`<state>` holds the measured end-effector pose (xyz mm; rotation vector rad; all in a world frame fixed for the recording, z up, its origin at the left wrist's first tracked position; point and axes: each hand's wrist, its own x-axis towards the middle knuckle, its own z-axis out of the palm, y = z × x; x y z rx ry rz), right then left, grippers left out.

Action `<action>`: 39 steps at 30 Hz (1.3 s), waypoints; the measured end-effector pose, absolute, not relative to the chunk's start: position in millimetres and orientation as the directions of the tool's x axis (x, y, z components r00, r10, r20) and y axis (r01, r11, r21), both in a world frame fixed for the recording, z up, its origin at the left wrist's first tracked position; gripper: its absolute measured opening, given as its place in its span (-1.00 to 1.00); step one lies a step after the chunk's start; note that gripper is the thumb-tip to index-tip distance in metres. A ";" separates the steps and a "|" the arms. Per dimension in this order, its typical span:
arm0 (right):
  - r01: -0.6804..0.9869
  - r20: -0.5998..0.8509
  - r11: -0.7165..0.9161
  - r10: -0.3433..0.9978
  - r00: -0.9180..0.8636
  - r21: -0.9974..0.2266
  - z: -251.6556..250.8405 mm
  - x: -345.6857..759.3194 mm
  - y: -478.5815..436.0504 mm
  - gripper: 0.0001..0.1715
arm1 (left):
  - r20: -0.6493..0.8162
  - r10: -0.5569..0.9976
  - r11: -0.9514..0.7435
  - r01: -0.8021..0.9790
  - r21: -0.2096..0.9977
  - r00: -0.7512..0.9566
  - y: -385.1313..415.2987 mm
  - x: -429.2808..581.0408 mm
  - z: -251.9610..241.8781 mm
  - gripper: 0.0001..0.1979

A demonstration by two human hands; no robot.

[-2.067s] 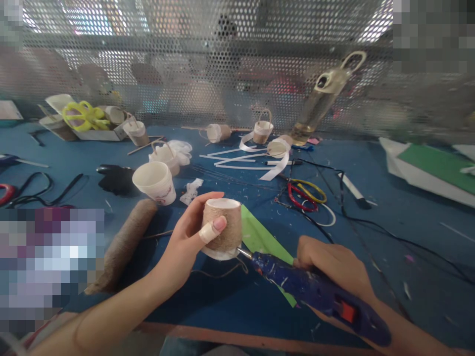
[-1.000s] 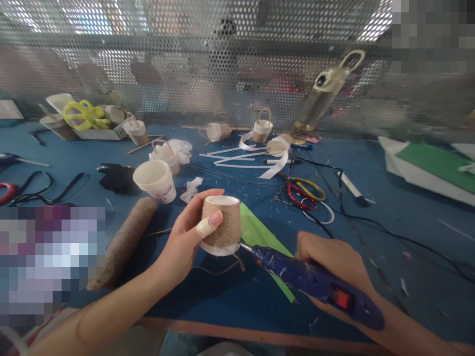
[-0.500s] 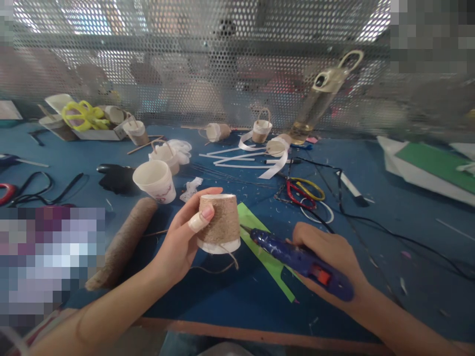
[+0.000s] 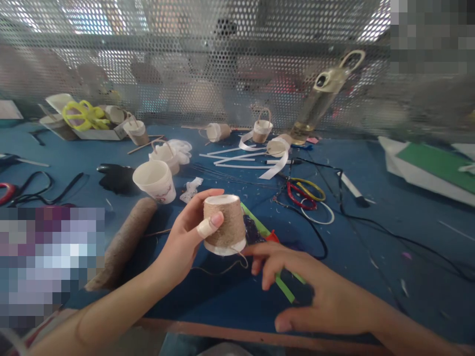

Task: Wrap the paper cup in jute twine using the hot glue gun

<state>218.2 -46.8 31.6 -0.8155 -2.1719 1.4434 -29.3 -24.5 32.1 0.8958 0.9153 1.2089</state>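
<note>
My left hand (image 4: 193, 237) grips an upside-down paper cup (image 4: 225, 225) wound with brown twine, a bandage round the thumb. The cup's white rim shows at the bottom, and a loose tail of twine (image 4: 243, 258) hangs there. My right hand (image 4: 311, 287) is open, its fingers spread, with the fingertips close to that tail; whether they touch it I cannot tell. Behind the cup, a blue glue gun (image 4: 253, 230) with a red trigger lies on a green paper strip (image 4: 284, 289), partly hidden. A roll of twine (image 4: 126, 242) lies left of my left hand.
A white paper cup (image 4: 154, 180) stands behind the roll. Small twine-wrapped baskets (image 4: 261, 131), white strips (image 4: 241, 159) and a tilted bottle (image 4: 315, 106) are farther back, before a perforated metal screen (image 4: 200, 64). Black cord (image 4: 389, 228) crosses the right side. Yellow scissors (image 4: 84, 116) rest back left.
My right hand has let go of the glue gun, which now lies behind the cup. The hand has opened and come toward the twine tail. The cup has shifted slightly right.
</note>
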 end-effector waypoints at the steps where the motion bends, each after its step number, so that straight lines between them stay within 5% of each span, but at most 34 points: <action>1: 0.157 -0.004 0.179 0.645 -0.764 -0.971 32.5 217.3 -48.9 -0.65 | -0.082 0.989 0.121 -0.351 0.929 0.123 -24.7 -29.2 31.9 -0.61; 4: -0.062 -0.001 -0.081 0.617 -0.787 -0.995 28.0 215.7 -50.5 -0.59 | -0.069 0.989 0.107 -0.319 0.942 0.128 -25.3 -28.7 31.7 -0.60; 6: -0.104 0.002 -0.113 0.668 -0.744 -0.988 22.7 215.0 -49.5 -0.53 | -0.054 0.989 0.095 -0.307 0.947 0.140 -25.6 -28.9 30.8 -0.61; 14: 0.266 0.009 0.139 0.899 -0.437 -0.954 22.5 207.0 -49.9 -0.93 | 0.023 0.983 0.011 -0.188 0.982 0.179 -27.0 -29.9 25.2 -0.57; 39: 0.341 0.081 0.238 0.906 -0.416 -0.909 25.8 207.3 -49.0 -0.77 | -0.158 0.934 0.246 -0.257 0.935 0.320 -27.0 -26.5 30.6 -0.61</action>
